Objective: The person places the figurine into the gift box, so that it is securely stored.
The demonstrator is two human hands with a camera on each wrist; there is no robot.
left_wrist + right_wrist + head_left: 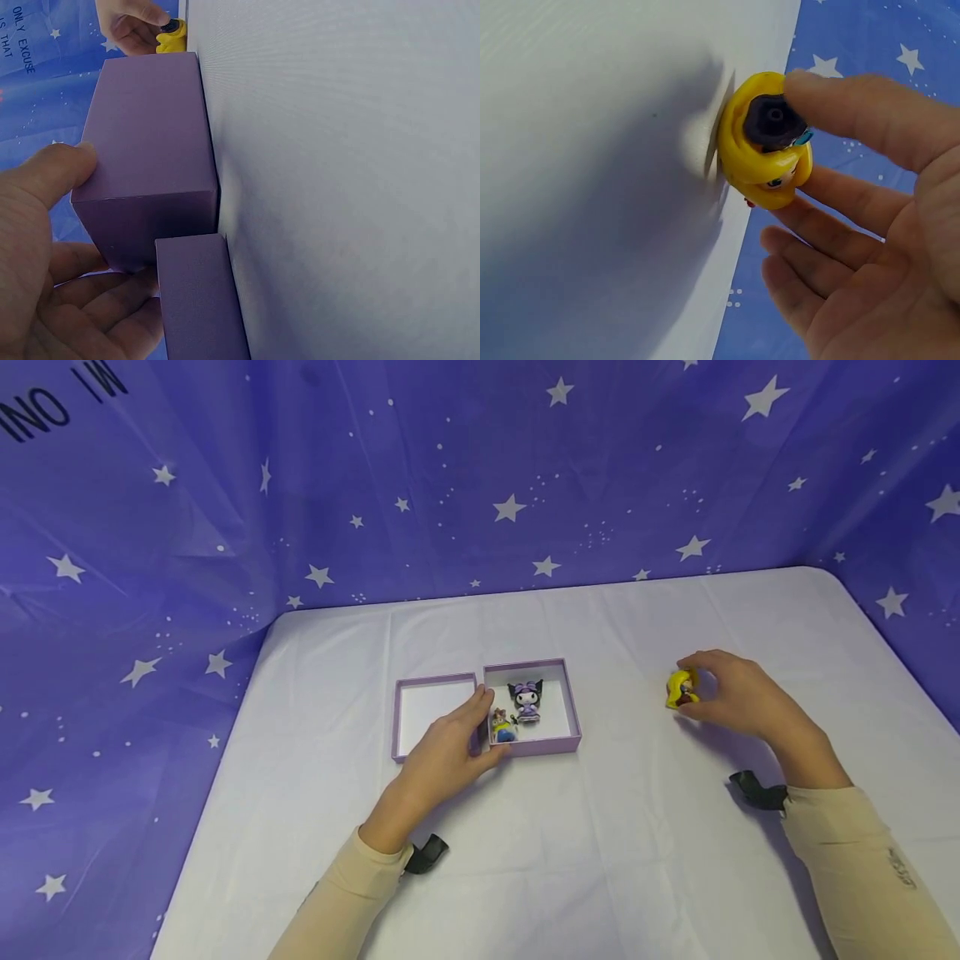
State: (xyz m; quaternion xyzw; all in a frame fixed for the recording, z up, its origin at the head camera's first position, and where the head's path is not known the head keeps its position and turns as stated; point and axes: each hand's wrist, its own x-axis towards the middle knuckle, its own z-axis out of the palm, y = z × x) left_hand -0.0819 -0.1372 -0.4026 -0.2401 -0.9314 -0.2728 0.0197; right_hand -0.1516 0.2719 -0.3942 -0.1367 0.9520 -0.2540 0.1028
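Note:
My left hand holds a small purple box at its left front corner. In the left wrist view the thumb lies on one outer wall of that box and the fingers bend along the adjoining side. Inside stand or lie two figurines: a black-eared one in a purple dress and a smaller yellow-and-blue one by the left wall. Off to the right, my right hand pinches a yellow-haired figurine between thumb and fingers. Its dark round underside faces the right wrist camera, close beside the white tabletop.
Directly left of the box lies a shallower purple tray or lid with a white inside, partly behind my left hand. A white cloth covers the table. Purple star-patterned fabric hangs behind and at both sides.

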